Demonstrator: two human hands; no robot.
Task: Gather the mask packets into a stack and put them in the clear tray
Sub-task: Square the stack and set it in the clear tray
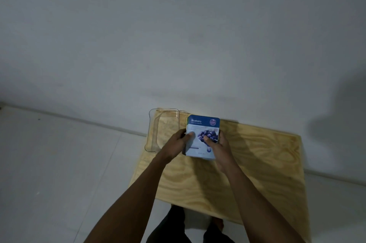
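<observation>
Evidently both thumbs are pressing down on the printed face of the stack of mask packets (203,137), with the remaining fingers curling under its side edges, so each hand is clamping the bundle from its own side. The left hand (178,139) is gripping the left edge and the right hand (216,143) the right edge; this 2-sided hold is probably keeping the packets squared up, since a thin yellow-green edge is peeking out behind the blueberry packet on top. How many packets are lying beneath it cannot be told.

The stack is being held over the far middle of the wooden table (247,163), seemingly lifted, though whether it is touching the surface is unclear. The clear tray (153,141) is sitting just beside the left hand at the table's far left corner, its left wall overhanging the table edge slightly. It is looking empty, so room for the stack is there. The path leftward is short and unobstructed, but the overhanging tray may tip or slide if nudged.
</observation>
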